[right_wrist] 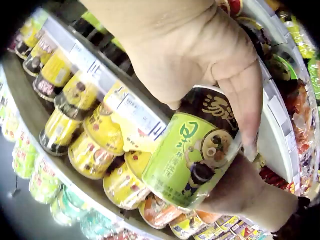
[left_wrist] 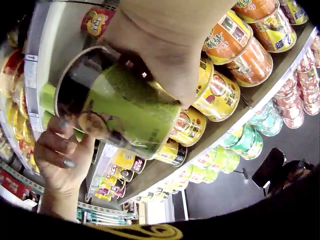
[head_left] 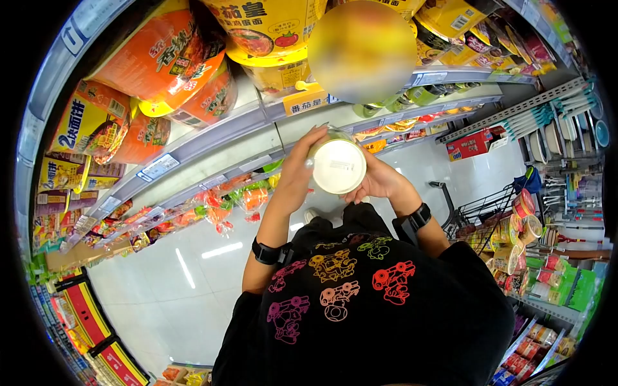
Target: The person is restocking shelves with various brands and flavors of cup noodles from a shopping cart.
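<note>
Two hands on one noodle cup, right by the shelf point(head_left: 205, 148).
Left hand point(head_left: 300, 168) and right hand point(head_left: 385, 180) reach forward from either side, fingers curled round the cup point(head_left: 339, 167), so yeah, both have a grip on it. It's held in front of the torso, pale round end facing up at the head view, with green and dark sides and a bowl picture.

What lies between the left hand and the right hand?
The green-and-black cup, held with the left hand on one side and the right hand on the other, in the head view.
</note>
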`<state>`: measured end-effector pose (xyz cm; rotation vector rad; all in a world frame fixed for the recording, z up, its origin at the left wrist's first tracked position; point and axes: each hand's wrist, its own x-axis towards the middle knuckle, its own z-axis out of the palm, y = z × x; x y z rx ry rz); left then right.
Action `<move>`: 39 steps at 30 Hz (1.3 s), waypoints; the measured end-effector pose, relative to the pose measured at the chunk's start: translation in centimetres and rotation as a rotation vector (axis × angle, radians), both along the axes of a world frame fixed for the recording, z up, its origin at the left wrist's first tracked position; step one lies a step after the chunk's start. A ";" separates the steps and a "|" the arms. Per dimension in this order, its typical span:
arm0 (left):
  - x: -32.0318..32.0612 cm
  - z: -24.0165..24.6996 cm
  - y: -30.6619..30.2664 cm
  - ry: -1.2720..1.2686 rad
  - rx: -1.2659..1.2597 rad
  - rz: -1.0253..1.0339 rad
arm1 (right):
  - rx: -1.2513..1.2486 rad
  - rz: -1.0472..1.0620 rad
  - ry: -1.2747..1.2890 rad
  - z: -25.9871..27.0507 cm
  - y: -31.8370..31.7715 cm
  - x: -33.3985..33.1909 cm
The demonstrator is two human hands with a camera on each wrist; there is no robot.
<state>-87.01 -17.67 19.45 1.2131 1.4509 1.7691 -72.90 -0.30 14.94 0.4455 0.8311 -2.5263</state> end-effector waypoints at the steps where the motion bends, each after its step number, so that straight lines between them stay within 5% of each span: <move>1: -0.1 -0.3 0.1 0.084 -0.025 0.000 | -0.049 -0.012 0.055 -0.4 0.0 -0.1; 4: -0.2 -2.6 0.3 0.225 -0.274 -0.048 | -0.221 -0.318 -0.168 -2.2 -1.0 -1.1; 7: 0.0 -5.8 0.4 0.214 -0.381 -0.047 | -0.036 -0.353 -0.259 -3.6 -0.5 -0.9; 11: 0.4 -7.3 0.5 0.264 -0.352 0.039 | 0.362 -0.457 -0.156 -2.3 -0.8 -1.4; 14: 0.5 -6.2 0.3 0.546 -0.612 0.146 | 0.639 -0.513 -0.094 -1.4 -0.6 -3.2; 21: -1.3 -8.9 0.9 0.462 -0.501 0.388 | 1.421 -0.619 0.375 -2.8 -0.1 -8.7; 31: -4.2 -14.9 1.9 0.074 -0.462 0.373 | 1.600 -0.591 0.611 -7.5 -0.4 -12.6; 37: -2.5 -16.1 2.4 0.188 -0.535 0.406 | 1.571 -0.601 0.572 -10.0 0.8 -12.5; 39: -1.4 -16.4 3.4 0.151 -0.378 0.447 | 1.545 -0.554 0.515 -10.8 1.3 -12.1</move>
